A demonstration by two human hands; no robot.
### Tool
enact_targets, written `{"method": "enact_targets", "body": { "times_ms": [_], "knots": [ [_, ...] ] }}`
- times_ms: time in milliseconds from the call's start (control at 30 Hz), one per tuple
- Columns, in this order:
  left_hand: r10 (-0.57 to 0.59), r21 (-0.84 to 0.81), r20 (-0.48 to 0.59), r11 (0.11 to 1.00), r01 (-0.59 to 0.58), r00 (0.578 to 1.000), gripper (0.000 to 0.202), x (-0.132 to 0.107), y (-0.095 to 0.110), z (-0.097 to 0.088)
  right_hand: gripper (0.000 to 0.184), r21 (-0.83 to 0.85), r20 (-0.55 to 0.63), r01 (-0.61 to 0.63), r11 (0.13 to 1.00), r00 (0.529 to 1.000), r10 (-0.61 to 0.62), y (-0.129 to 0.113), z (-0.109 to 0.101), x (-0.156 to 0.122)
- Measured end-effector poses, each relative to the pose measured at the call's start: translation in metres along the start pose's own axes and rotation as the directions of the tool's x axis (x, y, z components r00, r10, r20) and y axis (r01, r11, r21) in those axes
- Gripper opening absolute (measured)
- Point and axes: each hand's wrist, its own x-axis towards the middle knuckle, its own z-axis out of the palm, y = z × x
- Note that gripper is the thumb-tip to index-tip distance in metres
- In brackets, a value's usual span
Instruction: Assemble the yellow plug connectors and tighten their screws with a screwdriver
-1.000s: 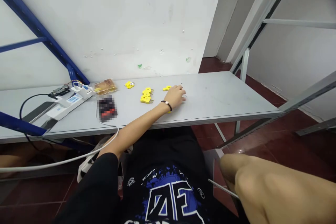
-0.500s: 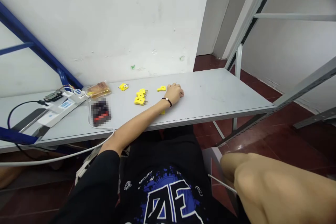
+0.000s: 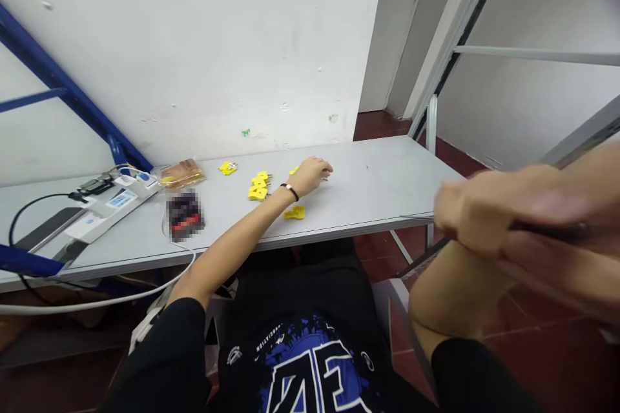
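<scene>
My left hand (image 3: 312,174) hangs over the table with loosely bent fingers and nothing visible in it. A yellow plug piece (image 3: 294,171) lies behind its wrist, partly covered. Nearer the front edge is another yellow plug piece (image 3: 294,213). Several yellow two-pin plugs (image 3: 259,186) sit in a row to the left, pins pointing right. My right hand (image 3: 469,206) is raised at the right, smeared by motion, closed around what looks like a screwdriver (image 3: 417,217). Its thin shaft points left, over the table's front edge; the grip is blurred.
Farther left are a small yellow cluster (image 3: 228,168), a clear plastic bag (image 3: 183,174), a pixelated dark and red item (image 3: 185,216) and a white power strip (image 3: 113,203) with cables. A white wall (image 3: 217,45) backs the grey table (image 3: 378,174). Metal frame posts (image 3: 431,122) stand right.
My left hand has lifted slightly and shifted left, uncovering the front yellow piece. My right hand has risen, and the thin shaft has come into view.
</scene>
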Motion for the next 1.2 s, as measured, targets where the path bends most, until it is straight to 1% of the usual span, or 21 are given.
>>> {"method": "enact_targets", "body": {
  "times_ms": [33, 67, 100, 133, 200, 267, 333, 400, 467, 533, 700, 900, 967, 1067, 1200],
  "knots": [
    [0.011, -0.056, -0.086, 0.998, -0.016, 0.996, 0.021, -0.01, 0.003, -0.008, 0.031, 0.174, -0.052, 0.124, 0.977, 0.992, -0.116, 0.001, 0.008, 0.016],
    [0.018, -0.105, -0.165, 0.994, -0.036, 0.986, 0.023, -0.021, 0.006, -0.017, 0.02, 0.273, -0.06, 0.184, 0.944, 0.983, -0.174, 0.004, 0.017, 0.03],
    [0.034, -0.146, -0.227, 0.987, -0.068, 0.973, 0.025, -0.033, 0.011, -0.025, 0.016, 0.279, -0.025, 0.154, 0.948, 0.988, -0.153, 0.009, 0.027, 0.041],
    [0.052, -0.173, -0.3, 0.979, -0.108, 0.952, 0.023, -0.045, 0.015, -0.032, 0.018, 0.218, 0.052, 0.104, 0.97, 0.992, -0.118, 0.014, 0.036, 0.049],
    [0.12, -0.158, -0.434, 0.966, -0.207, 0.893, 0.014, -0.069, 0.025, -0.045, 0.018, 0.048, 0.152, 0.003, 0.999, 0.988, -0.01, 0.027, 0.055, 0.06],
    [0.176, -0.115, -0.545, 0.953, -0.28, 0.82, 0.011, -0.088, 0.035, -0.054, 0.015, -0.062, 0.245, -0.047, 0.997, 0.968, 0.061, 0.037, 0.073, 0.065],
    [0.221, -0.09, -0.626, 0.932, -0.351, 0.748, 0.017, -0.102, 0.042, -0.061, 0.009, -0.05, 0.307, -0.049, 0.998, 0.95, 0.062, 0.039, 0.088, 0.065],
    [0.256, -0.056, -0.68, 0.916, -0.397, 0.687, 0.023, -0.11, 0.048, -0.065, 0.007, 0.016, 0.336, -0.036, 0.999, 0.941, 0.029, 0.034, 0.101, 0.063],
    [0.285, -0.011, -0.713, 0.909, -0.416, 0.641, 0.026, -0.115, 0.051, -0.069, 0.009, 0.075, 0.331, -0.029, 0.997, 0.944, 0.003, 0.028, 0.11, 0.06],
    [0.312, 0.037, -0.729, 0.907, -0.419, 0.61, 0.028, -0.117, 0.052, -0.072, 0.01, 0.114, 0.304, -0.03, 0.993, 0.953, -0.006, 0.023, 0.117, 0.059],
    [0.334, 0.108, -0.753, 0.912, -0.395, 0.567, 0.029, -0.12, 0.052, -0.079, 0.012, 0.176, 0.206, -0.01, 0.984, 0.978, -0.027, 0.024, 0.127, 0.056],
    [0.288, 0.09, -0.789, 0.928, -0.362, 0.543, 0.019, -0.123, 0.059, -0.083, 0.012, 0.185, 0.134, 0.035, 0.982, 0.989, -0.06, 0.024, 0.138, 0.053],
    [0.24, 0.055, -0.802, 0.941, -0.333, 0.547, 0.016, -0.123, 0.061, -0.082, 0.01, 0.179, 0.074, 0.079, 0.981, 0.993, -0.093, 0.024, 0.141, 0.053],
    [0.168, -0.013, -0.803, 0.954, -0.298, 0.572, 0.016, -0.122, 0.064, -0.082, 0.007, 0.156, 0.001, 0.147, 0.977, 0.989, -0.148, 0.027, 0.144, 0.054],
    [0.063, -0.107, -0.8, 0.964, -0.245, 0.597, 0.013, -0.121, 0.065, -0.082, 0.008, 0.147, 0.002, 0.163, 0.976, 0.986, -0.165, 0.035, 0.146, 0.055]
  ]
}}
